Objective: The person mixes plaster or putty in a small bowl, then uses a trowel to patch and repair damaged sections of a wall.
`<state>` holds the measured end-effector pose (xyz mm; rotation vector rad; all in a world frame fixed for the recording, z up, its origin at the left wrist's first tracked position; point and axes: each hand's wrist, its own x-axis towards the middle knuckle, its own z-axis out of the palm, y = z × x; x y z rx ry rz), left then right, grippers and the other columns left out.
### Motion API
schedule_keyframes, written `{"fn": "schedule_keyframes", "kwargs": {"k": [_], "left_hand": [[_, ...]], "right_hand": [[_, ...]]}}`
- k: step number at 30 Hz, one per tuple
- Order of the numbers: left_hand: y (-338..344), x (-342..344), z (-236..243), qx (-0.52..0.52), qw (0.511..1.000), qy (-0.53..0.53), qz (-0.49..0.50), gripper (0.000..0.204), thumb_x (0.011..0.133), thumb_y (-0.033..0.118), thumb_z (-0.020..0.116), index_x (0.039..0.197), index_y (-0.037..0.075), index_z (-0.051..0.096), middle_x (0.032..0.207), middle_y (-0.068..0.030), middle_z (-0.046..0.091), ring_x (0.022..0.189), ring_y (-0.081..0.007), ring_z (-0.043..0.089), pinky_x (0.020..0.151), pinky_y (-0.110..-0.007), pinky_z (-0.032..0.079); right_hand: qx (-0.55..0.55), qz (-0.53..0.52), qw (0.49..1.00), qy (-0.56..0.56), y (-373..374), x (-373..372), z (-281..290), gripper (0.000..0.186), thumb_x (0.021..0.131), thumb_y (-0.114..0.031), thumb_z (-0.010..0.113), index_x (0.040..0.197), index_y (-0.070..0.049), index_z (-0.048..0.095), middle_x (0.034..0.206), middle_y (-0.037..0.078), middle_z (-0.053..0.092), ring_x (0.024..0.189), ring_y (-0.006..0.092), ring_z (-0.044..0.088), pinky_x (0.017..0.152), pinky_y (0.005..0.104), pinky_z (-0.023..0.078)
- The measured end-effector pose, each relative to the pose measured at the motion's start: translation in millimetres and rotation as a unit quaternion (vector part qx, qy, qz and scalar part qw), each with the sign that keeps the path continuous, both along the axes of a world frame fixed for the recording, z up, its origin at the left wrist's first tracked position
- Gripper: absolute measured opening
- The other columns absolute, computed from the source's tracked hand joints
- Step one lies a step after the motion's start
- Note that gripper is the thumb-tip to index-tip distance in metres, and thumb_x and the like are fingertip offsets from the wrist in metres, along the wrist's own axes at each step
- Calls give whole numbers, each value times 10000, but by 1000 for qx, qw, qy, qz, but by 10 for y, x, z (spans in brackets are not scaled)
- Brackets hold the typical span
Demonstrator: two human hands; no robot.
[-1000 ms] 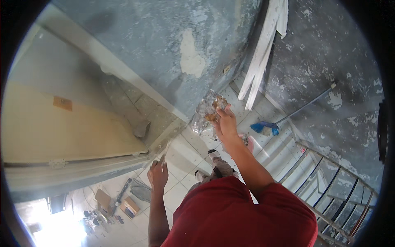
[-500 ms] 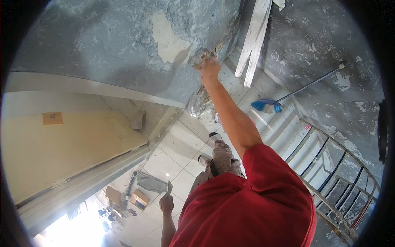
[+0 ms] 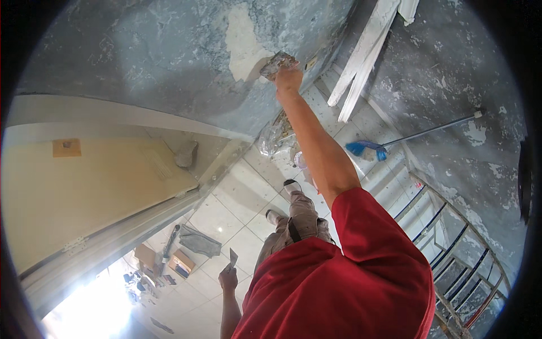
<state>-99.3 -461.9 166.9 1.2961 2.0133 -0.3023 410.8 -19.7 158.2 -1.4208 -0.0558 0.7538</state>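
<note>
My right hand [image 3: 288, 80] reaches up and grips a wide putty knife [image 3: 275, 64], its blade smeared with brownish, crusty material. The blade is at the blue-grey wall [image 3: 164, 56], at the lower right end of a cream-coloured patch [image 3: 243, 42]; whether it touches the wall is hard to tell. Low at my left side, my left hand [image 3: 228, 280] is closed round a small putty knife [image 3: 233, 258] with its metal blade pointing up. The handles are mostly hidden in my fingers.
A blue broom [image 3: 366, 148] leans on the right wall, near white boards [image 3: 361, 62]. A metal ladder [image 3: 460, 248] stands at right. Clear plastic [image 3: 272, 140] lies by the wall base. At left are a cream door [image 3: 101, 192], a grey cloth [image 3: 200, 243] and a cardboard box [image 3: 180, 263].
The view has shifted slightly. My right hand and the wide putty knife, blurred before, now show sharply beside the cream patch. My left hand stays low with the small putty knife.
</note>
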Motion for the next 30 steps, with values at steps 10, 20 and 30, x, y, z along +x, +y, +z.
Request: {"fn": "schedule_keyframes", "kwargs": {"k": [10,20,30], "left_hand": [[108,210,-2,-11,998,-27,47,346,785,203,551,1093,85,657,778,-194,645,696,-288,630,636,-407,464],[160,115,-62,-10,999,-15,37,387,775,224,551,1124,88,650,791,-198,653,703,-285,631,642,-397,470],[141,69,84,17,998,-36,44,378,777,201,541,1113,72,656,671,-158,616,598,-193,587,574,-362,447]], "right_hand": [[-63,71,991,-96,179,-11,427,218,834,-120,533,912,59,631,890,207,656,794,288,650,661,399,488],[235,82,967,-50,-187,440,266,207,862,-112,551,1006,36,539,877,114,603,670,193,577,549,333,469],[22,28,997,72,63,77,-40,406,843,-145,527,1197,50,490,961,163,612,754,256,600,573,422,475]]}}
